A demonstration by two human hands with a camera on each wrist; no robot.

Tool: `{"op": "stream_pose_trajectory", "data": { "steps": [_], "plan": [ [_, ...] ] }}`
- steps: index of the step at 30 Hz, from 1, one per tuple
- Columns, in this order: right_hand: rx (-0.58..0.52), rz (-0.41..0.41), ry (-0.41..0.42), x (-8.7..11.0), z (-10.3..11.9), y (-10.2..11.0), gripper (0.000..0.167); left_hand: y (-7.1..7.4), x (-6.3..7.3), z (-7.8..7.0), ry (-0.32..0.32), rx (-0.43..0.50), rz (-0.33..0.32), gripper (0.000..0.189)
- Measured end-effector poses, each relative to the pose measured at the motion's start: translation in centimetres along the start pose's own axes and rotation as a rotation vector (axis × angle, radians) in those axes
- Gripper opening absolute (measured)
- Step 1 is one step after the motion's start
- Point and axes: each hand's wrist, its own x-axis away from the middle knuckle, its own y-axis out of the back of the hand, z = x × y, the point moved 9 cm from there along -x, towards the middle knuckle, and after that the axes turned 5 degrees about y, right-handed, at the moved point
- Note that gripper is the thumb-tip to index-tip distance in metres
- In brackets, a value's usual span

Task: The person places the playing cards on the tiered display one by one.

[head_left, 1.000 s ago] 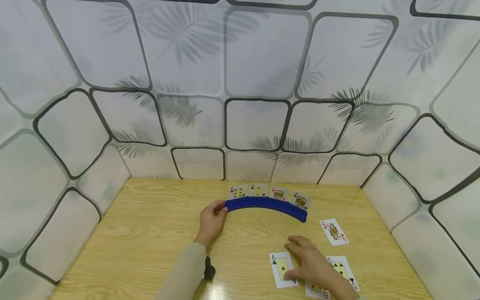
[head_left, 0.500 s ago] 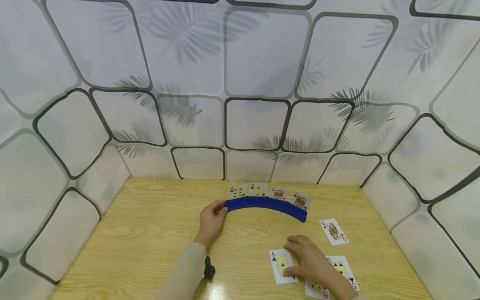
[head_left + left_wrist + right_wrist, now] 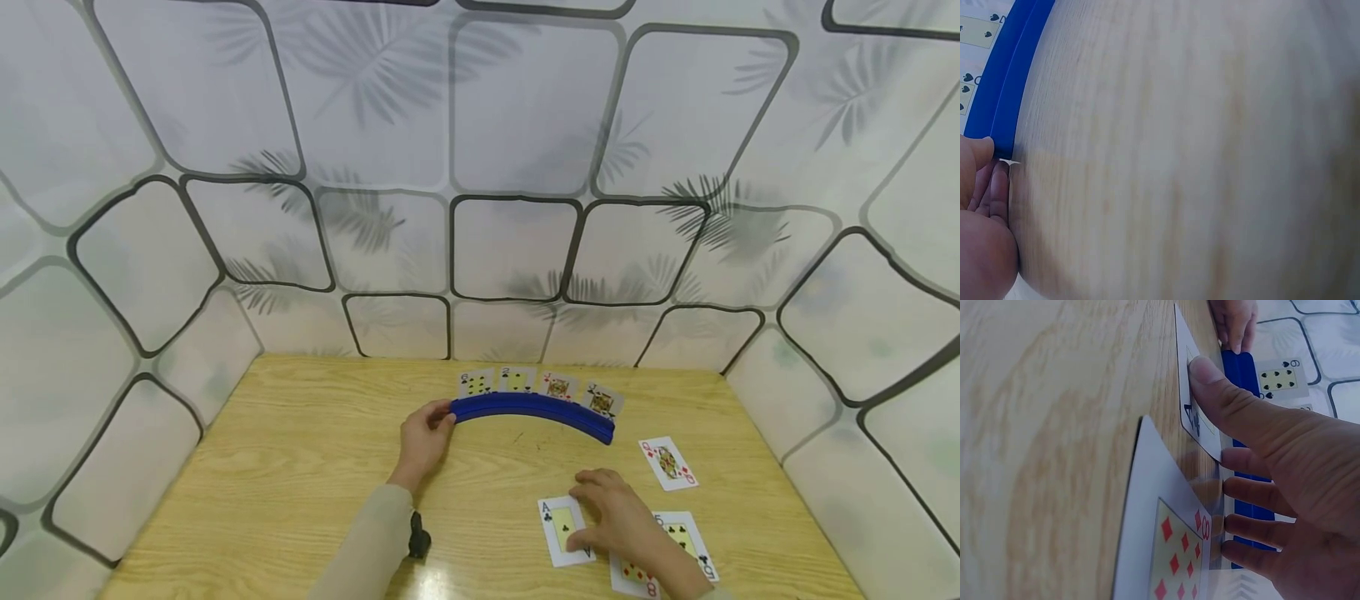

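here, the left hand (image 3: 422, 442) pinches the blue rack (image 3: 528, 404); the right hand (image 3: 625, 523) has fingers spread, thumb on the ace (image 3: 558, 530) on the bench (image 3: 300, 467). uneven pressure could skid it into the eight (image 3: 633, 580).

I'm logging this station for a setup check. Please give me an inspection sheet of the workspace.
Surface: wood-grain table, glare at the near side.
Job's things: curved blue card holder bearing six of spades, two of spades, a red face card and a black face card; ace of clubs, eight of diamonds, five of clubs and queen of diamonds off it, face up.
Clutter: nothing seen.
Left hand: pinches the holder's left end; black item at the left sleeve, identity unclear.
Right hand: thumb on the ace; wrist partly hides the eight and five.
Cables: nothing seen.
Surroundings: pale wall covering with dark-outlined shapes and grey leaf prints.
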Motion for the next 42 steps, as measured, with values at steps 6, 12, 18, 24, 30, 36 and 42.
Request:
{"op": "stream_pose_trajectory", "data": {
  "steps": [6, 12, 18, 24, 30, 36, 42],
  "plan": [
    [-0.085, -0.009, -0.079, 0.0, -0.3, 0.0, 0.073, -0.1, -0.1, 0.1, 0.006, 0.001, 0.005, 0.025],
    [-0.157, -0.002, -0.164, -0.2, -0.7, -0.2, 0.066, -0.1, -0.1, 0.3, 0.017, 0.0, 0.01, 0.025],
    [-0.247, 0.001, -0.131, -0.6, -0.2, 0.1, 0.037, -0.1, -0.1, 0.3, 0.009, 0.002, 0.01, 0.025],
    [-0.408, -0.023, -0.02, -1.4, 0.3, 0.9, 0.02, -0.1, -0.1, 0.3, 0.01, 0.001, 0.008, 0.025],
    [-0.511, -0.083, 0.048, -2.6, 0.6, 1.6, 0.019, -0.1, -0.1, 0.3, 0.023, 0.004, 0.008, 0.025],
    [-0.536, -0.168, 0.037, -4.2, 0.5, 2.2, 0.021, -0.1, -0.1, 0.2, 0.023, 0.003, 0.005, 0.024],
    [-0.459, -0.223, 0.039, -5.6, 0.7, 2.8, 0.016, -0.2, -0.1, 0.3, 0.015, -0.009, 0.008, 0.025]
  ]
}}
